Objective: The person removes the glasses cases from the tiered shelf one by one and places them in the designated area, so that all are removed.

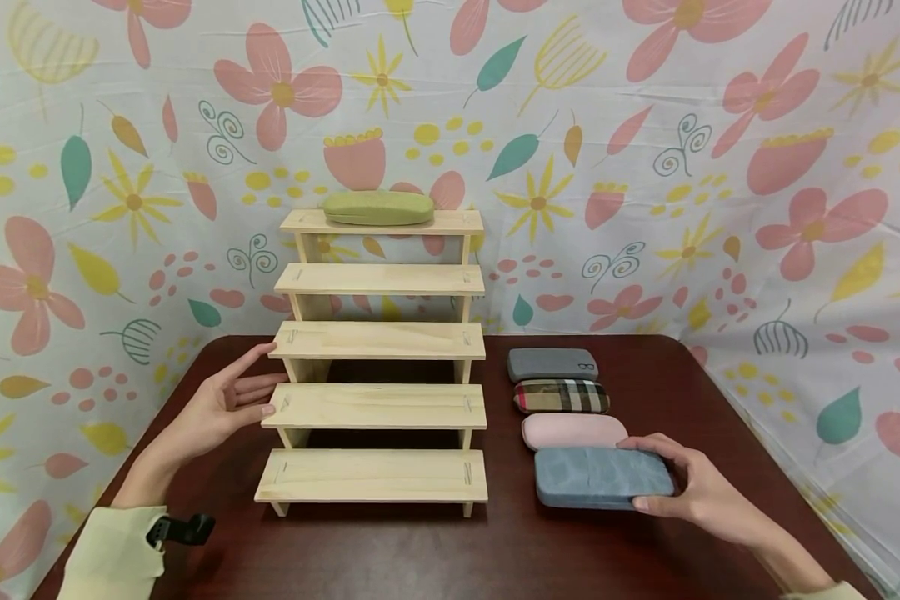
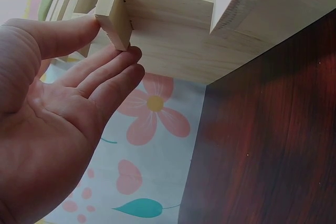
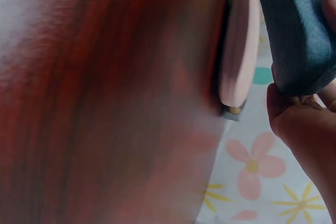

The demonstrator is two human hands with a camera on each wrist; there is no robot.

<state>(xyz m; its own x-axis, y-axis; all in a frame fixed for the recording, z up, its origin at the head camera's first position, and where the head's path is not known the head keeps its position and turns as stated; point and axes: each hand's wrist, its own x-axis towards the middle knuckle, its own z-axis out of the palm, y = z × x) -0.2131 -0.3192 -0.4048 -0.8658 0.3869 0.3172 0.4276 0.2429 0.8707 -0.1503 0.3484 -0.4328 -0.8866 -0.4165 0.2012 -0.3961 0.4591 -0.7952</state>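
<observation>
A blue glasses case is in my right hand, thumb on its near side and fingers at the far side; in the right wrist view the case appears raised above the table. Behind it lie a pink glasses case, a plaid one and a grey one with a small glasses mark. My left hand touches the left end of a stepped wooden rack with fairly straight fingers. In the left wrist view its thumb and fingertips meet a board end. A green glasses case lies on the top step.
The rack stands on a dark red-brown table, left of the row of cases. A floral cloth hangs behind the table and along its sides. A black strap is on the left sleeve.
</observation>
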